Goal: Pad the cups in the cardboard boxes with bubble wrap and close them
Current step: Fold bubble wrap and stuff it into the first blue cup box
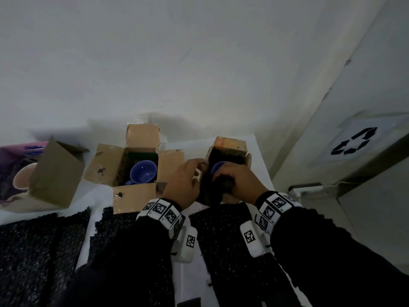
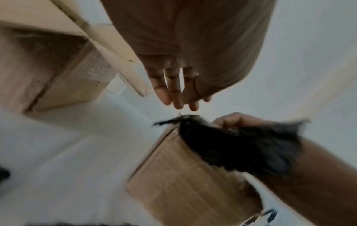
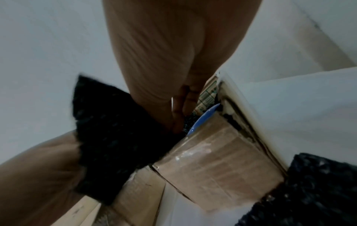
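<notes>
Head view shows both forearms in dark sleeves reaching toward 12 o'clock over a white bench (image 1: 261, 156), each wrist banded with checkered markers. The right hand (image 1: 238, 179) curls its fingers round a black bubble wrap sheet (image 1: 212, 191), pressing it into the right cardboard box (image 1: 230, 147) at 1 o'clock, where a blue cup (image 1: 218, 167) shows at the opening. The left hand (image 1: 184, 181) lies at the box's 9 o'clock edge; whether it grips the flap cannot be told here.

Left wrist view shows what the head view hides: the left hand's fingers (image 2: 173, 91) are straight and relaxed, just above the box corner, holding nothing. Right wrist view alone shows the cup's blue rim (image 3: 204, 117) tilted against the box wall, with knobbly wrap beside it.

At 11 o'clock an open cardboard box (image 1: 104, 167) with four spread flaps holds a second blue cup (image 1: 143, 171). At 9 o'clock a purple printed box (image 1: 13, 156) holds a pale cup (image 1: 22, 176). More black, pebbly wrap sheets (image 1: 33, 251) lie flat at 7 o'clock.
</notes>
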A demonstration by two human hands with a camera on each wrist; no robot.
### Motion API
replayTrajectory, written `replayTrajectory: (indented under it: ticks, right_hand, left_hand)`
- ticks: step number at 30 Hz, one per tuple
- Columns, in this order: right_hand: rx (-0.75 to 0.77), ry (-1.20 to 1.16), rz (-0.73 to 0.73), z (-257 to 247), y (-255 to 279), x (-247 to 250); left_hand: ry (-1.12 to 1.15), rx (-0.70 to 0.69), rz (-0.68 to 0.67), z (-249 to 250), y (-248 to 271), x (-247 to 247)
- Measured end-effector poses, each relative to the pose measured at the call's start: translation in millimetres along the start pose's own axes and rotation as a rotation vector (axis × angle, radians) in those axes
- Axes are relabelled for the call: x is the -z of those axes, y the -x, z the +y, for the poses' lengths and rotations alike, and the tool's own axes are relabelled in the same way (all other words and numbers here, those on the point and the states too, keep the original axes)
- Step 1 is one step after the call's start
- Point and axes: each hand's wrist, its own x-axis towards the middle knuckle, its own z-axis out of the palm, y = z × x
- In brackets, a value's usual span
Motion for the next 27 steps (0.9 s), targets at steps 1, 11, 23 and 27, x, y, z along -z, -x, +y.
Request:
replayTrajectory:
  ticks: [1,11,23,27]
  right_hand:
    - [-0.022,0.046,-0.045,-2.4,1.0,2.4]
    - [-0.35,0.059,-0.292,-23.6,-4.4,16.5]
    - [-0.202,0.537,-0.298,-17.3,3.8,14.3]
    - [-0.105,0.708,-0.308,-9.7,8.1,8.4]
  left_hand:
    - [-0.172,-0.091,-0.049,-4.6,-2.0,0.8]
    - [-0.785,-0.453,-0.124,-29.7,-6.4,-11.8]
    - [-0.791,-0.473,-0.076,-30.4,-4.2,-14.9]
    - [-0.809,-0.49,-0.099,-29.6,-6.0,-14.7]
